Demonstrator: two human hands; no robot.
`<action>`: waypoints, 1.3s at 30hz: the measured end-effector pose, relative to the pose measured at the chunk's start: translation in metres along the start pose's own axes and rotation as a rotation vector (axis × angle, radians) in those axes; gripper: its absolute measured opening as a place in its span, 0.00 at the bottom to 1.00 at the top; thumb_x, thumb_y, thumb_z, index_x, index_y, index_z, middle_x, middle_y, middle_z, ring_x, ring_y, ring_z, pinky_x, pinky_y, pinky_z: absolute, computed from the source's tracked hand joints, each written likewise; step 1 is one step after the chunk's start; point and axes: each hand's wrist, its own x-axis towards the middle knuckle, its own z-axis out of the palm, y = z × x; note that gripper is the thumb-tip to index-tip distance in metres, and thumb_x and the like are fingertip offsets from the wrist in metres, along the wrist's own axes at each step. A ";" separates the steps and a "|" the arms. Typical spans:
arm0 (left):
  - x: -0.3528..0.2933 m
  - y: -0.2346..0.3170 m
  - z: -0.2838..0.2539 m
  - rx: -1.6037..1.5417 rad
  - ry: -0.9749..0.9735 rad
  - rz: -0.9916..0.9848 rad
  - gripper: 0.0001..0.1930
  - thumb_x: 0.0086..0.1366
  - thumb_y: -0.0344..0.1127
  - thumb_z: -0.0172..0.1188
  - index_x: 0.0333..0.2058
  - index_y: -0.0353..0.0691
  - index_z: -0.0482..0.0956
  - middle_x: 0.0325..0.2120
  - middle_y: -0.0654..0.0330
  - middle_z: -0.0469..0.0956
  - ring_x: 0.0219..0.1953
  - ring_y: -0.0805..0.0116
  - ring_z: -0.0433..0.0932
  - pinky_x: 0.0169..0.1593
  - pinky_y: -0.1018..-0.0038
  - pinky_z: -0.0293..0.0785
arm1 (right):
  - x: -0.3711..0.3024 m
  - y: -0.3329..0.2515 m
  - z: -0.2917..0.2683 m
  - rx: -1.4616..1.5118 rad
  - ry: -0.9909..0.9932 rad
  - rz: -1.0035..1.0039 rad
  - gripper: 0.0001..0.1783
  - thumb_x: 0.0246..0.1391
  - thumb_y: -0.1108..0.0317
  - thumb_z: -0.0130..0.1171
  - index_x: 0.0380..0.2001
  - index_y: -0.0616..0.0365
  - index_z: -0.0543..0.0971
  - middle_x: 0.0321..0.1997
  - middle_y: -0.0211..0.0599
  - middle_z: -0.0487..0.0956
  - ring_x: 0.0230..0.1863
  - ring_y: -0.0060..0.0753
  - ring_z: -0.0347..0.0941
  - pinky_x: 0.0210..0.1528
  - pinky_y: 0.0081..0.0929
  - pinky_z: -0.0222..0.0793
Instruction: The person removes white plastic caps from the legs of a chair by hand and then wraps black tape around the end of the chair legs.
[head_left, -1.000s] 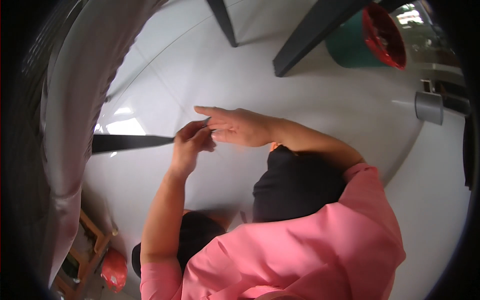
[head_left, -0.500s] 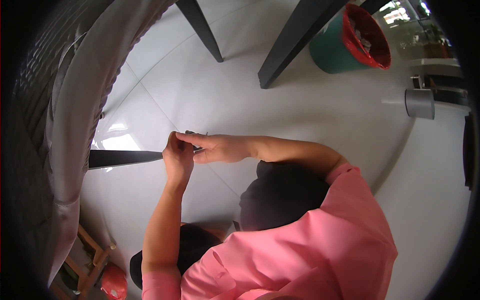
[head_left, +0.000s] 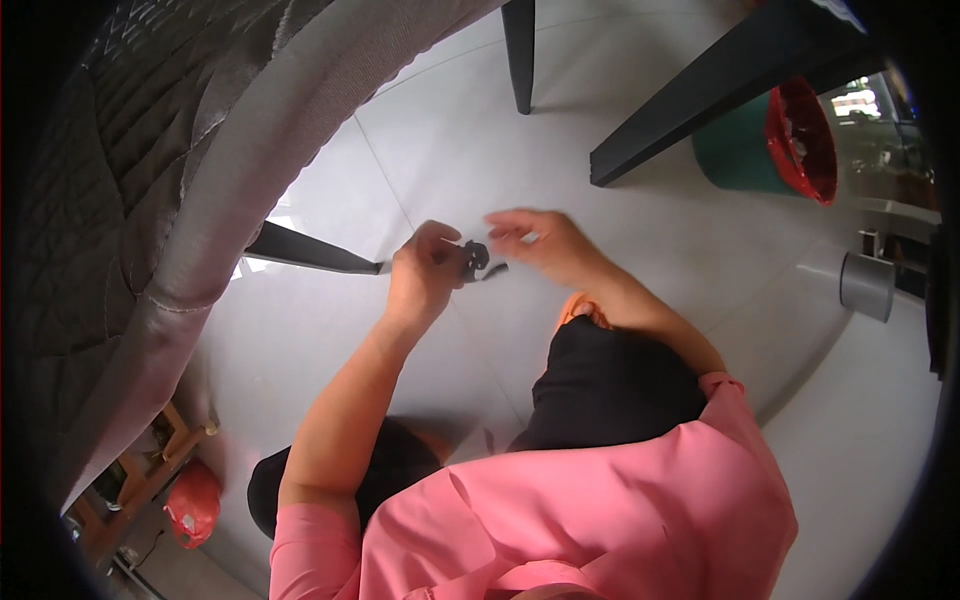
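A small black object (head_left: 477,258) with a looped outline sticks out of my left hand (head_left: 422,278), whose fingers are closed round it. A short dark strip (head_left: 495,271) shows just below it; whether the two are joined I cannot tell. Just to the right, my right hand (head_left: 550,245) hovers apart from the black object with its fingers stretched out, slightly blurred. Nothing plainly shows between them. Both hands are above the pale tiled floor (head_left: 620,260), beyond my knees.
Grey quilted fabric (head_left: 230,180) hangs at the left, near a dark tapered leg (head_left: 315,248). More dark legs (head_left: 519,60) stand at the back. A green bin (head_left: 735,150) with a red liner is at the far right, a grey cylinder (head_left: 867,286) nearer. Lower left: wooden rack (head_left: 150,480), red bag (head_left: 192,503).
My right hand has come away from the left hand, and a gap separates them. The black object now shows more plainly. The whole view has shifted, with more quilted fabric in it.
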 end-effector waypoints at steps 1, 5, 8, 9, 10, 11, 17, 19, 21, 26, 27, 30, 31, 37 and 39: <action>-0.004 0.008 0.003 0.005 0.028 -0.011 0.02 0.58 0.26 0.53 0.28 0.34 0.72 0.17 0.59 0.74 0.19 0.74 0.72 0.23 0.75 0.70 | 0.000 0.004 0.009 0.000 -0.069 -0.001 0.13 0.56 0.69 0.54 0.44 0.58 0.77 0.29 0.30 0.79 0.30 0.19 0.72 0.33 0.20 0.67; -0.011 0.003 0.000 0.231 -0.004 0.069 0.05 0.56 0.28 0.55 0.25 0.33 0.72 0.18 0.57 0.74 0.19 0.73 0.72 0.25 0.74 0.70 | -0.004 -0.004 0.008 0.156 -0.194 0.156 0.06 0.56 0.72 0.52 0.35 0.60 0.77 0.30 0.28 0.78 0.30 0.18 0.71 0.29 0.19 0.66; -0.017 0.008 0.010 0.160 -0.112 0.032 0.02 0.60 0.25 0.54 0.29 0.32 0.71 0.19 0.62 0.73 0.19 0.79 0.69 0.21 0.80 0.66 | -0.005 -0.006 -0.002 0.235 -0.247 0.142 0.06 0.56 0.73 0.52 0.34 0.60 0.77 0.30 0.28 0.77 0.29 0.17 0.68 0.31 0.17 0.65; -0.017 0.009 0.014 0.161 -0.109 0.060 0.02 0.60 0.25 0.54 0.29 0.32 0.71 0.20 0.62 0.74 0.18 0.78 0.70 0.21 0.80 0.67 | -0.006 -0.008 -0.006 0.263 -0.271 0.129 0.08 0.57 0.71 0.52 0.39 0.61 0.75 0.32 0.29 0.78 0.30 0.19 0.71 0.30 0.19 0.68; -0.016 0.008 0.017 0.154 -0.116 0.065 0.02 0.60 0.25 0.54 0.29 0.32 0.71 0.20 0.62 0.74 0.18 0.78 0.70 0.21 0.80 0.67 | -0.009 -0.012 -0.010 0.256 -0.263 0.132 0.08 0.57 0.71 0.52 0.39 0.61 0.75 0.32 0.29 0.78 0.30 0.19 0.71 0.30 0.19 0.68; -0.015 0.007 0.017 0.142 -0.105 0.065 0.02 0.60 0.25 0.54 0.29 0.32 0.72 0.20 0.62 0.74 0.18 0.78 0.70 0.21 0.80 0.67 | -0.011 -0.018 -0.011 0.358 -0.267 0.183 0.09 0.57 0.70 0.53 0.40 0.62 0.74 0.33 0.30 0.78 0.31 0.19 0.72 0.30 0.19 0.68; -0.016 0.021 0.020 0.029 -0.129 -0.053 0.02 0.60 0.24 0.54 0.30 0.31 0.74 0.20 0.62 0.76 0.19 0.77 0.73 0.23 0.80 0.69 | -0.015 -0.019 -0.015 0.343 -0.313 0.149 0.11 0.53 0.70 0.59 0.39 0.61 0.72 0.33 0.32 0.77 0.31 0.21 0.72 0.31 0.18 0.69; -0.015 0.023 0.019 -0.017 -0.154 -0.092 0.04 0.61 0.24 0.54 0.32 0.30 0.75 0.20 0.62 0.76 0.19 0.76 0.74 0.24 0.80 0.71 | -0.016 -0.021 -0.019 0.343 -0.305 0.182 0.11 0.52 0.71 0.61 0.37 0.61 0.72 0.33 0.32 0.77 0.31 0.21 0.72 0.31 0.18 0.70; -0.014 0.020 0.016 -0.132 -0.281 -0.074 0.08 0.63 0.26 0.53 0.38 0.29 0.76 0.26 0.58 0.79 0.26 0.72 0.79 0.32 0.78 0.76 | -0.018 -0.018 -0.025 0.351 -0.254 0.221 0.11 0.50 0.72 0.61 0.36 0.59 0.71 0.31 0.31 0.76 0.30 0.19 0.71 0.29 0.18 0.69; -0.008 0.014 0.011 -0.263 -0.338 -0.019 0.12 0.66 0.32 0.51 0.44 0.30 0.74 0.37 0.52 0.78 0.37 0.65 0.79 0.41 0.72 0.77 | -0.042 -0.016 -0.083 0.173 0.410 0.151 0.13 0.50 0.71 0.59 0.41 0.54 0.74 0.28 0.29 0.75 0.24 0.15 0.68 0.23 0.13 0.64; -0.006 0.012 0.007 -0.205 -0.326 -0.035 0.13 0.67 0.34 0.51 0.44 0.30 0.74 0.39 0.51 0.77 0.39 0.63 0.79 0.42 0.71 0.77 | -0.051 -0.004 -0.112 0.186 0.539 -0.002 0.15 0.51 0.68 0.59 0.44 0.54 0.73 0.28 0.29 0.75 0.23 0.15 0.67 0.22 0.13 0.62; 0.002 -0.004 -0.008 -0.230 -0.272 -0.178 0.15 0.67 0.37 0.52 0.45 0.31 0.73 0.37 0.52 0.77 0.40 0.63 0.79 0.42 0.70 0.77 | -0.080 -0.011 -0.206 0.092 1.075 -0.209 0.16 0.53 0.70 0.57 0.45 0.59 0.71 0.33 0.33 0.75 0.27 0.20 0.69 0.27 0.15 0.65; 0.004 -0.009 -0.012 -0.211 -0.242 -0.194 0.15 0.66 0.39 0.52 0.44 0.31 0.73 0.37 0.52 0.77 0.39 0.63 0.79 0.42 0.70 0.77 | -0.081 -0.035 -0.219 0.052 1.245 -0.245 0.16 0.54 0.72 0.55 0.47 0.59 0.70 0.35 0.34 0.75 0.33 0.24 0.73 0.31 0.17 0.69; 0.012 -0.002 -0.019 -0.166 -0.233 -0.193 0.15 0.66 0.39 0.50 0.43 0.31 0.73 0.36 0.54 0.77 0.38 0.65 0.78 0.42 0.71 0.77 | -0.096 -0.040 -0.366 -0.310 1.352 -0.325 0.14 0.56 0.73 0.53 0.46 0.60 0.72 0.42 0.37 0.76 0.38 0.27 0.74 0.34 0.17 0.70; 0.014 -0.005 -0.023 -0.145 -0.251 -0.204 0.17 0.67 0.40 0.50 0.45 0.31 0.73 0.37 0.54 0.77 0.39 0.65 0.78 0.43 0.72 0.76 | -0.095 -0.034 -0.397 -0.391 1.326 -0.214 0.13 0.57 0.73 0.53 0.46 0.61 0.73 0.42 0.36 0.76 0.36 0.26 0.74 0.33 0.16 0.70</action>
